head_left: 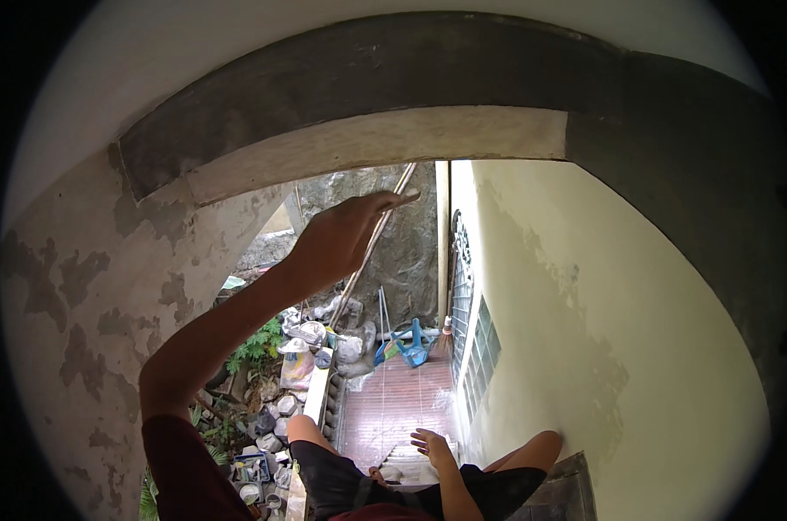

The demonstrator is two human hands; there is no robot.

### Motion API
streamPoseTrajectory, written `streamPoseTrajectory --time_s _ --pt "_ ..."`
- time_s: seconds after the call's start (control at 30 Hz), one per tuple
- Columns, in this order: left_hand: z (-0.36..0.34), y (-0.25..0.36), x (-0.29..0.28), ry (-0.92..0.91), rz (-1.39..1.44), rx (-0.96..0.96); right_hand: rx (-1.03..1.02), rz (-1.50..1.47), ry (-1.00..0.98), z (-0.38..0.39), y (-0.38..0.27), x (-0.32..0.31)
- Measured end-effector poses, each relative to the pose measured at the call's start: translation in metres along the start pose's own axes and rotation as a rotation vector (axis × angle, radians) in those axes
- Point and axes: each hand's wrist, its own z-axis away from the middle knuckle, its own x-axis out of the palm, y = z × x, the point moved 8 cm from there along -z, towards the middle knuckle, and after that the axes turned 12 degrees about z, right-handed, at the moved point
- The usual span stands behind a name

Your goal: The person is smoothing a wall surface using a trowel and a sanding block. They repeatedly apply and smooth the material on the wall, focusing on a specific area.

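Observation:
My left hand (346, 233) is raised in front of me, below the pale underside of a dark grey overhead beam (367, 74). Its fingers are pressed together and point right. A small greyish edge shows at the fingertips, too small to name. My right hand (434, 446) hangs low between my knees, fingers apart and nothing in them. Black shorts (324, 469) cover my thighs, and both knees are bent outward.
Peeling plaster (72, 304) covers the left wall; a cream wall (541, 330) with a grilled window (480, 360) stands right. Far below lies a reddish tiled floor (393, 404). A broom (446, 334), a blue dustpan (417, 346), a sack (296, 369) and rubble lie there.

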Motion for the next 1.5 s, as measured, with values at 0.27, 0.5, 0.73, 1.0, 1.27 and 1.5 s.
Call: streamPoseTrajectory --time_s 0.27,0.5,0.73,1.0,1.27,1.5 --pt "0.005 -0.040 0.033 -0.005 0.933 -0.508 -0.027 -0.061 0.067 0.006 -0.005 -0.022" --pt "0.024 -0.049 0.036 0.034 1.134 -0.579 -0.229 -0.036 0.079 0.038 -0.101 0.002" --pt "0.031 -0.039 0.047 -0.022 1.158 -0.566 -0.893 -0.043 0.125 0.139 -0.314 0.051" --pt "0.041 -0.032 0.071 -0.179 1.032 -0.617 -1.036 -0.152 0.099 0.199 -0.411 0.067" --pt "0.036 -0.048 0.062 0.020 1.019 -0.605 -0.945 -0.365 0.097 0.174 -0.381 0.045" --pt "0.038 -0.059 0.072 0.333 1.736 -0.663 -0.843 -0.053 0.145 0.152 -0.349 0.027"
